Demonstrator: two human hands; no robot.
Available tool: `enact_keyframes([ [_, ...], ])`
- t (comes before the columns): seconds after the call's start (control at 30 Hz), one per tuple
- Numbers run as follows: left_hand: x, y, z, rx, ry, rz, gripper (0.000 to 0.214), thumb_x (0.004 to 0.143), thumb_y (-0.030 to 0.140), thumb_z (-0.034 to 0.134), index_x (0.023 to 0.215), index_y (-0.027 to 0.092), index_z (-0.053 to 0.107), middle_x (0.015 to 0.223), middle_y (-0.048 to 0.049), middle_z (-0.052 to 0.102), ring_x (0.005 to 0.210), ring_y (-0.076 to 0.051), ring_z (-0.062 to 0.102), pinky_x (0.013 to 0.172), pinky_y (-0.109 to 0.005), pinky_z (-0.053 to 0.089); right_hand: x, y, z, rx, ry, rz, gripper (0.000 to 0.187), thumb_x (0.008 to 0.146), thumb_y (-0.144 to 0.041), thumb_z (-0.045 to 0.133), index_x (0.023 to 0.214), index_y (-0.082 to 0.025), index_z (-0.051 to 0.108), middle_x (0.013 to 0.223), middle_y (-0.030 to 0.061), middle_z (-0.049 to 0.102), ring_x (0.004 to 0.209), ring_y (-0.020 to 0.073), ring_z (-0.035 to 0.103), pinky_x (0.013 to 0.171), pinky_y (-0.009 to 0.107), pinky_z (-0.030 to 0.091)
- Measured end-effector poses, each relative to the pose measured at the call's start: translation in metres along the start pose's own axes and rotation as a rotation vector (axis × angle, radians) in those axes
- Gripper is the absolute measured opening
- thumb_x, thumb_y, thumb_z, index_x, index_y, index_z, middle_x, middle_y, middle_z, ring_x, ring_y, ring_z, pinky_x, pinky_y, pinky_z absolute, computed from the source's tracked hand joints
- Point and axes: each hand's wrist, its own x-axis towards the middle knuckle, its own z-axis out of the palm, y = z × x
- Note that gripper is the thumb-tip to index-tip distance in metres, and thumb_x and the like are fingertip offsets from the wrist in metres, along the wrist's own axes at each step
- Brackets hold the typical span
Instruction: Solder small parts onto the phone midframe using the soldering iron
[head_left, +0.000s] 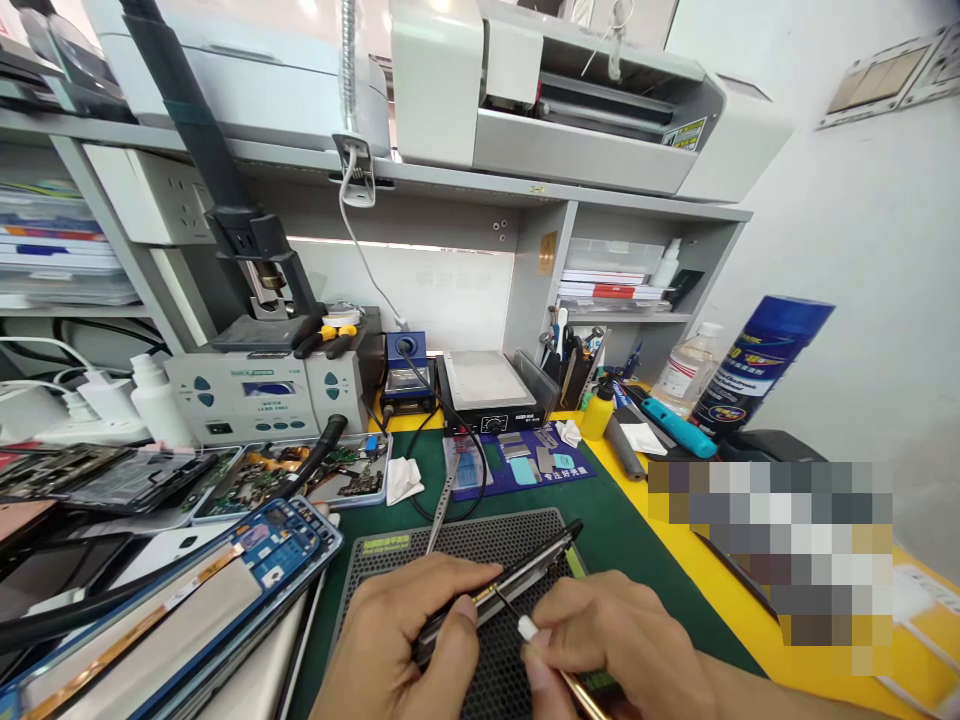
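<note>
My left hand (401, 635) grips a dark smartphone (536, 558), tilted edge-on, its far end pointing up and to the right. The fingers lie over the phone and the thumb presses its near edge. In my right hand (619, 635) is a slim screwdriver (529, 628) with a dark thin shaft, a white collar and a gold-coloured handle, pinched between thumb and fingers. The shaft's tip meets the phone's side edge near my left thumb; exact contact is too small to make out. Beneath both hands lies a grey honeycomb-textured mat (480, 535).
Opened blue phone parts (292, 540) and a tray of circuit boards (352, 480) crowd the left. Tweezers (441, 515) lie beyond the mat. Behind stand a rework station (247, 395), a heating plate (491, 385) and a blue spray can (761, 365). A blurred patch covers the right.
</note>
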Motion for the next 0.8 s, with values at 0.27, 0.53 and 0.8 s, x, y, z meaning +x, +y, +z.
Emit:
enact_keyframes([
  [0.27,0.0014,-0.0025,-0.0005,0.002,-0.064,-0.019,0.031,0.092,0.017,0.052,0.100,0.021,0.082,0.087,-0.0004,0.082,0.078,-0.014,0.079,0.070,-0.016,0.060,0.0007,-0.0007,0.0002,-0.002,-0.006,0.009,0.020,0.080,-0.002,0.056,0.076,-0.022,0.055,0.061,-0.0040,0.065,0.049,0.0110,0.064,0.049,0.023,0.047],
  [0.53,0.0030,0.0033,0.0010,0.026,0.042,0.039,0.032,0.085,0.012,0.054,0.094,0.024,0.082,0.085,-0.0001,0.084,0.072,-0.016,0.079,0.064,-0.016,0.061,-0.0022,0.0008,0.0021,-0.044,0.017,0.021,0.019,0.080,-0.003,0.055,0.075,-0.021,0.056,0.061,-0.0042,0.066,0.050,0.0099,0.064,0.051,0.022,0.046],
  [0.8,-0.0004,-0.0001,-0.0002,0.008,0.001,0.011,0.032,0.089,0.013,0.054,0.096,0.026,0.082,0.086,0.0033,0.083,0.078,-0.013,0.080,0.069,-0.014,0.060,-0.0002,-0.0001,-0.0011,-0.002,0.007,0.007,0.021,0.080,-0.001,0.055,0.075,-0.021,0.055,0.061,-0.0040,0.066,0.050,0.0099,0.065,0.050,0.021,0.046],
])
